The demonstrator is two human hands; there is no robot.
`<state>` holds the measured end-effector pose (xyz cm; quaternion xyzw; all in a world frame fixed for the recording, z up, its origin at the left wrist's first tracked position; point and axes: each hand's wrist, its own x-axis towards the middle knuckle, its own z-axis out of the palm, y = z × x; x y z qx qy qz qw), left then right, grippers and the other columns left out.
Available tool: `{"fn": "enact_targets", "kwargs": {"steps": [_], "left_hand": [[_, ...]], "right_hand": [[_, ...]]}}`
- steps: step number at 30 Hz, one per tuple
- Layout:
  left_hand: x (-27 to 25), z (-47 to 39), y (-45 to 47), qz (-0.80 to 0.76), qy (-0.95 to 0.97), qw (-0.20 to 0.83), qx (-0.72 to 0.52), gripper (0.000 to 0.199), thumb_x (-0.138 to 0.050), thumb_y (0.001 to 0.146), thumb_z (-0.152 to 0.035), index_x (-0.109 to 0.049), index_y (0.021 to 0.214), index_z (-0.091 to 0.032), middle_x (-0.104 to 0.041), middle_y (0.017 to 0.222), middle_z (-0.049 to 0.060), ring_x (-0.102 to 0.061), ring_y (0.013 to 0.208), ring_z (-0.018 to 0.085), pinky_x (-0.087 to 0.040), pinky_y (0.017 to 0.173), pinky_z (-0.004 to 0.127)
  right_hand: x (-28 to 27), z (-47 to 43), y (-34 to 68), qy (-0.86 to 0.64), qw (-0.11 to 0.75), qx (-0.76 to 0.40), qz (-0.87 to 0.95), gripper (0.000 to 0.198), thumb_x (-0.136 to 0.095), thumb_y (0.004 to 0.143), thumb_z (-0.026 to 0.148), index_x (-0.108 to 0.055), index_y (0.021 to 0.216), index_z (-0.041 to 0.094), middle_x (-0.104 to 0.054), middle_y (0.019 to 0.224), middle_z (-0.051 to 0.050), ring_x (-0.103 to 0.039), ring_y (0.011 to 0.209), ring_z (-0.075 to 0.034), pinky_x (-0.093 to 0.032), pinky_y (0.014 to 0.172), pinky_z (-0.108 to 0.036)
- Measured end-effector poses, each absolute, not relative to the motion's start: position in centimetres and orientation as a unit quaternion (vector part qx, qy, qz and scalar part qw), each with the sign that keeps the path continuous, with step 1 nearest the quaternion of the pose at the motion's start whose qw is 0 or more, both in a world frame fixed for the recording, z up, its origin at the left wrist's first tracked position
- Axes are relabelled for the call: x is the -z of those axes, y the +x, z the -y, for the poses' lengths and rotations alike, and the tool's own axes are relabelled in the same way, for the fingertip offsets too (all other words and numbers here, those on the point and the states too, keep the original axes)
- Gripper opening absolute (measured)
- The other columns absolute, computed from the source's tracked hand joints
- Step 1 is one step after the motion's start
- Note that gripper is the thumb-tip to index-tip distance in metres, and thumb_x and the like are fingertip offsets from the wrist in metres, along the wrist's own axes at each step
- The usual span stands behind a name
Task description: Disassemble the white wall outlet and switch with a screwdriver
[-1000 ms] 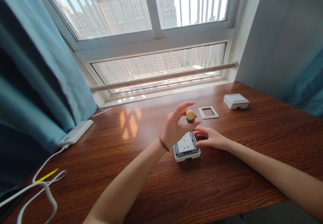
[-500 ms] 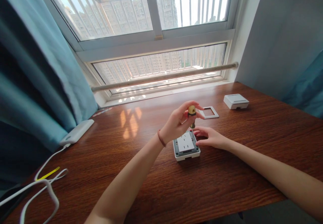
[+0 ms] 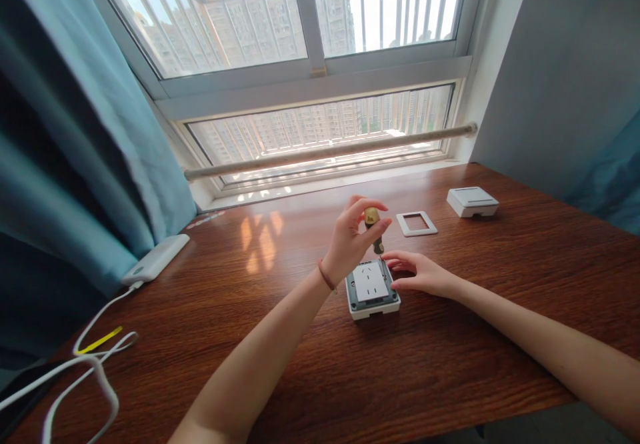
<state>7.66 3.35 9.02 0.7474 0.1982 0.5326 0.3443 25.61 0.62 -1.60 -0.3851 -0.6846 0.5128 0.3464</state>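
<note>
My left hand [image 3: 356, 234] pinches the handle of a screwdriver [image 3: 379, 247], yellow on top and dark lower down, between thumb and fingers. Its shaft hangs above the far right part of a wall socket [image 3: 371, 281], which has a white face and a dark grey frame and sits in a white box. Whether the tip touches the socket I cannot tell. My right hand [image 3: 419, 275] rests on the table, thumb and fingers curved against the socket's right side. Both hands are closed.
A white cover frame [image 3: 435, 232] lies behind my right hand. Farther right stands a second white box [image 3: 473, 202]. At the left are a white power strip [image 3: 156, 259], its white cable [image 3: 95, 314] and a yellow strip [image 3: 101, 341]. A window with a rail borders the table.
My left hand has turned and the screwdriver has tilted, its tip shifting away from the screw spot on the socket's right side. My right hand stays at the socket. The view has shifted slightly.
</note>
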Motion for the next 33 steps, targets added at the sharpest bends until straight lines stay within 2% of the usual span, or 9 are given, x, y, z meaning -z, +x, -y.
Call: {"fn": "enact_targets", "kwargs": {"steps": [5, 9, 14, 17, 21, 24, 28, 33], "left_hand": [[-9.3, -3.9, 7.0, -0.187, 0.799, 0.260, -0.509, 0.033, -0.066, 0.076, -0.026, -0.060, 0.109, -0.021, -0.047, 0.078, -0.001, -0.048, 0.070, 0.011, -0.047, 0.066, 0.024], [-9.0, -4.0, 6.8, -0.165, 0.811, 0.255, -0.500, 0.044, -0.068, 0.075, -0.025, -0.054, 0.117, -0.021, -0.053, 0.086, 0.002, -0.056, 0.081, 0.014, -0.050, 0.077, 0.029], [-9.1, -3.3, 6.7, -0.122, 0.826, 0.289, -0.468, 0.037, -0.056, 0.083, -0.019, -0.047, 0.119, -0.019, -0.062, 0.101, 0.008, -0.060, 0.096, 0.018, -0.050, 0.087, 0.033], [-9.4, -2.7, 6.7, -0.099, 0.844, 0.288, -0.441, 0.031, -0.048, 0.087, -0.016, -0.045, 0.118, -0.017, -0.059, 0.108, 0.012, -0.060, 0.097, 0.019, -0.051, 0.086, 0.035], [-9.5, -2.4, 6.7, -0.087, 0.862, 0.269, -0.420, 0.026, -0.043, 0.088, -0.016, -0.046, 0.114, -0.017, -0.059, 0.101, 0.011, -0.058, 0.094, 0.018, -0.050, 0.083, 0.035], [-9.2, -2.6, 7.0, -0.078, 0.859, 0.233, -0.449, 0.025, -0.053, 0.084, -0.021, -0.048, 0.108, -0.018, -0.058, 0.099, 0.010, -0.056, 0.091, 0.018, -0.049, 0.082, 0.035], [-9.0, -2.7, 7.5, -0.074, 0.845, 0.180, -0.498, 0.033, -0.069, 0.073, -0.028, -0.054, 0.101, -0.018, -0.054, 0.094, 0.006, -0.054, 0.086, 0.017, -0.048, 0.077, 0.031], [-9.4, -2.5, 7.6, -0.122, 0.840, 0.158, -0.504, 0.026, -0.065, 0.077, -0.025, -0.058, 0.101, -0.018, -0.051, 0.081, 0.001, -0.051, 0.074, 0.012, -0.048, 0.068, 0.025]], "right_hand": [[1.6, -0.5, 25.6, -0.376, 0.348, -0.518, 0.685, 0.057, -0.074, 0.066, 0.031, -0.053, 0.116, 0.016, -0.063, 0.109, -0.010, -0.058, 0.105, -0.023, -0.041, 0.099, -0.042], [1.7, -0.6, 25.6, -0.374, 0.350, -0.514, 0.688, 0.058, -0.074, 0.066, 0.032, -0.053, 0.117, 0.016, -0.062, 0.109, -0.010, -0.057, 0.106, -0.023, -0.041, 0.099, -0.042], [1.6, -0.7, 25.6, -0.368, 0.349, -0.518, 0.689, 0.057, -0.074, 0.067, 0.032, -0.053, 0.118, 0.017, -0.062, 0.109, -0.009, -0.058, 0.105, -0.023, -0.041, 0.099, -0.043], [1.7, -0.7, 25.6, -0.366, 0.350, -0.520, 0.688, 0.057, -0.074, 0.067, 0.031, -0.053, 0.118, 0.017, -0.063, 0.108, -0.008, -0.058, 0.106, -0.023, -0.041, 0.099, -0.043], [1.8, -0.8, 25.7, -0.370, 0.350, -0.520, 0.686, 0.057, -0.075, 0.066, 0.032, -0.054, 0.117, 0.018, -0.063, 0.108, -0.008, -0.058, 0.105, -0.023, -0.042, 0.099, -0.044], [2.1, -0.8, 25.7, -0.377, 0.353, -0.518, 0.682, 0.056, -0.075, 0.065, 0.033, -0.055, 0.115, 0.017, -0.064, 0.106, -0.008, -0.059, 0.104, -0.024, -0.042, 0.097, -0.044], [2.2, -0.8, 25.7, -0.391, 0.357, -0.515, 0.674, 0.053, -0.076, 0.064, 0.032, -0.057, 0.112, 0.017, -0.064, 0.106, -0.009, -0.059, 0.104, -0.025, -0.044, 0.096, -0.044], [2.0, -0.8, 25.7, -0.373, 0.354, -0.521, 0.682, 0.056, -0.076, 0.065, 0.031, -0.055, 0.115, 0.016, -0.062, 0.111, -0.010, -0.058, 0.106, -0.024, -0.042, 0.098, -0.044]]}}
